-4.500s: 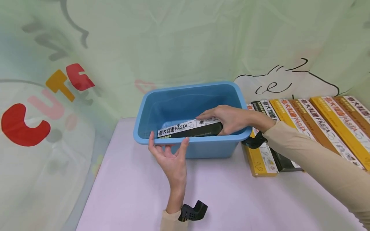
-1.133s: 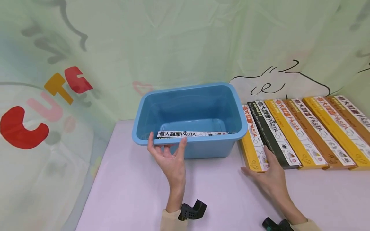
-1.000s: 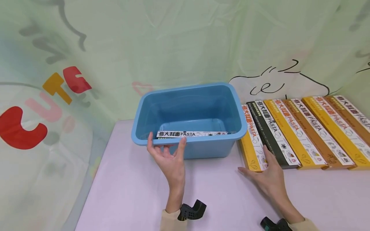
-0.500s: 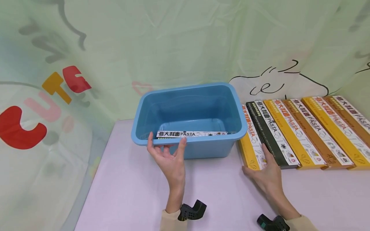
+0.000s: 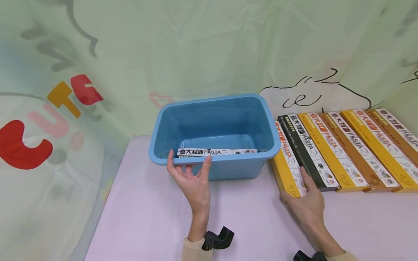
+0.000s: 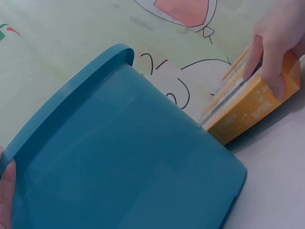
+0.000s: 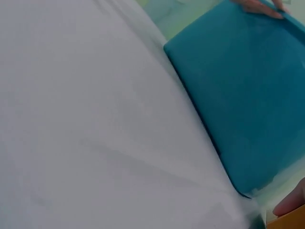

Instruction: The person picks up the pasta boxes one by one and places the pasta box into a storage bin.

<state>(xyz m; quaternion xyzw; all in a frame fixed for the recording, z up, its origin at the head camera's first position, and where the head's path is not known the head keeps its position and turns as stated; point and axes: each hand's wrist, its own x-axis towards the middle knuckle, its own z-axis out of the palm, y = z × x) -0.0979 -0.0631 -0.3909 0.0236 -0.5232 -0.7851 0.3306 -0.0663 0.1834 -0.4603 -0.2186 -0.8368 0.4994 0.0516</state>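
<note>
My left hand (image 5: 194, 186) holds the near rim of a blue plastic tub (image 5: 235, 169) in the head view, its fingers under the lip. Inside, against the near wall, lies a pasta box (image 5: 217, 152) with a white printed face; the rest of it is hidden by the rim. To the tub's right, my right hand (image 5: 307, 204) grips the near end of a yellow pasta box (image 5: 287, 170), thumb on one side and fingers on the other. The left wrist view also shows this yellow box (image 6: 252, 107) between thumb and fingers, partly behind the tub.
A black pasta box (image 5: 302, 156) lies right beside the gripped one. Beyond it, several yellow and brown pasta boxes (image 5: 362, 156) lie side by side to the right. A printed curtain (image 5: 209, 47) hangs behind the lilac-white tabletop (image 5: 150, 217).
Earlier my right hand lowered a black pasta box into the tub; it now lies there released. That hand then moved to the yellow box, which has shifted slightly towards me. My left hand stays put.
</note>
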